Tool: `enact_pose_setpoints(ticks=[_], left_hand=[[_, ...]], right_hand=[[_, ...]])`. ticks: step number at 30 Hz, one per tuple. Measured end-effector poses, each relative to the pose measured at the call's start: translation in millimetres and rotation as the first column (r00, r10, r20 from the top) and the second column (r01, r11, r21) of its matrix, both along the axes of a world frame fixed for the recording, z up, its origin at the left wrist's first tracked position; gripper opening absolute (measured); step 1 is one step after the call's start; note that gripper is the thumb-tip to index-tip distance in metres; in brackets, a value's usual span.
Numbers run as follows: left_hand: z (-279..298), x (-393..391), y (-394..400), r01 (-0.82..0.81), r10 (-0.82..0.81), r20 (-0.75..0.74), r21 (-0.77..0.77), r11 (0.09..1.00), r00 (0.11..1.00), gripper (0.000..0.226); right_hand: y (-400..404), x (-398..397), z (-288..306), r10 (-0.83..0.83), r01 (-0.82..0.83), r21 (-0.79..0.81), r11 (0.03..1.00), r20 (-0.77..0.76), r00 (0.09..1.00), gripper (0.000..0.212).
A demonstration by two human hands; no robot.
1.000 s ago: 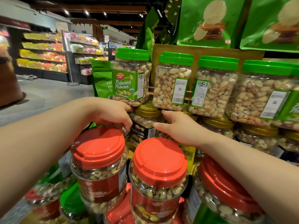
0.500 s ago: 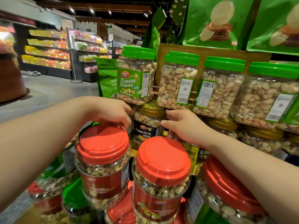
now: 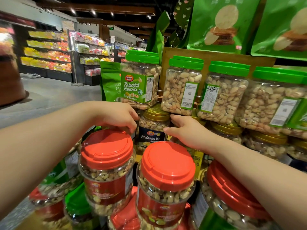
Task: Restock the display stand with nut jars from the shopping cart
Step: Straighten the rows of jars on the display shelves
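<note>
Head camera view: both hands reach forward to one gold-lidded jar (image 3: 153,128) labelled Premium Nut Mix, standing on the lower tier of the display stand (image 3: 216,55). The left hand (image 3: 116,115) sits at the jar's left side with fingers curled downward, the fingertips at the jar's upper edge; whether they actually grip it cannot be told. The right hand (image 3: 186,130) is on the jar's right side, thumb against the label and fingers wrapping behind — it holds the jar. Just above, a row of green-lidded pistachio jars (image 3: 181,87) rests on the gold lids of the tier below; the leftmost one (image 3: 140,82) shows its Pistachios label. More gold-lidded jars (image 3: 227,130) run off to the right. Nearest the camera, beneath the forearms, red-lidded nut jars (image 3: 166,178) stand packed together — one (image 3: 107,165) lies directly under the left wrist. Green snack bags (image 3: 222,24) hang above the stand.
</note>
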State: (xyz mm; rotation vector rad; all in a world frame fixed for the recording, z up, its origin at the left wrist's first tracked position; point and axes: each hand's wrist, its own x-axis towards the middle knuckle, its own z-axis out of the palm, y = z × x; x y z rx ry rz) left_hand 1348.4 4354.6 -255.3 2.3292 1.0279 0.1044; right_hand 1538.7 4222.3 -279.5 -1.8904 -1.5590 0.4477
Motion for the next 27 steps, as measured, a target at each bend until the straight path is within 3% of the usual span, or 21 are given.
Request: enact_pose_setpoints(ticks=[1, 3, 4, 8, 12, 17, 19, 21, 23, 25, 27], left_hand=[[0, -1, -2, -0.001, 0.001, -0.014, 0.015, 1.0, 1.0, 0.019], [2, -6, -4, -0.006, 0.01, -0.054, 0.064, 0.998, 0.998, 0.054], [4, -9, -4, -0.018, 0.021, -0.047, 0.067, 0.998, 0.999, 0.06], [14, -30, 6, -0.096, 0.098, 0.187, -0.021, 0.995, 0.977, 0.022], [22, -49, 21, -0.294, 0.278, 0.347, -0.006, 0.956, 0.896, 0.023], [11, -50, 43, -0.36, 0.299, 0.22, 0.34, 0.869, 0.929, 0.076], [7, -42, 48, -0.318, 0.271, 0.17, 0.403, 0.858, 0.947, 0.097], [6, -32, 51, -0.275, 0.222, 0.175, 0.405, 0.872, 0.959, 0.109], [6, -23, 52, -0.255, 0.188, 0.208, 0.37, 0.893, 0.96, 0.113], [5, -17, 53, -0.241, 0.171, 0.218, 0.357, 0.902, 0.961, 0.105], [1, -13, 53, -0.224, 0.154, 0.208, 0.379, 0.898, 0.966, 0.084]], right_hand=[[-1, 0, 0, -0.006, 0.006, -0.007, 1.0, -0.003, 1.0, 0.065], [-2, 0, 0, -0.004, 0.004, -0.021, 1.0, -0.031, 0.999, 0.057], [-3, -1, 1, -0.003, 0.002, -0.023, 1.0, -0.057, 0.998, 0.054], [-4, 3, 0, -0.049, 0.052, 0.025, 0.998, -0.097, 0.994, 0.052], [-11, 7, 10, -0.087, 0.069, 0.145, 0.987, 0.122, 0.989, 0.027], [-11, 1, 31, -0.029, -0.005, 0.15, 0.989, 0.224, 0.974, 0.023], [-7, -2, 40, -0.017, -0.023, 0.179, 0.984, 0.218, 0.976, 0.027], [0, -5, 45, -0.017, -0.037, 0.162, 0.986, 0.321, 0.947, 0.032], [6, -12, 44, 0.011, -0.075, 0.103, 0.992, 0.52, 0.854, 0.038], [12, -17, 36, 0.048, -0.133, 0.052, 0.99, 0.756, 0.653, 0.044], [17, -19, 28, 0.033, -0.143, 0.035, 0.989, 0.892, 0.452, 0.054]])
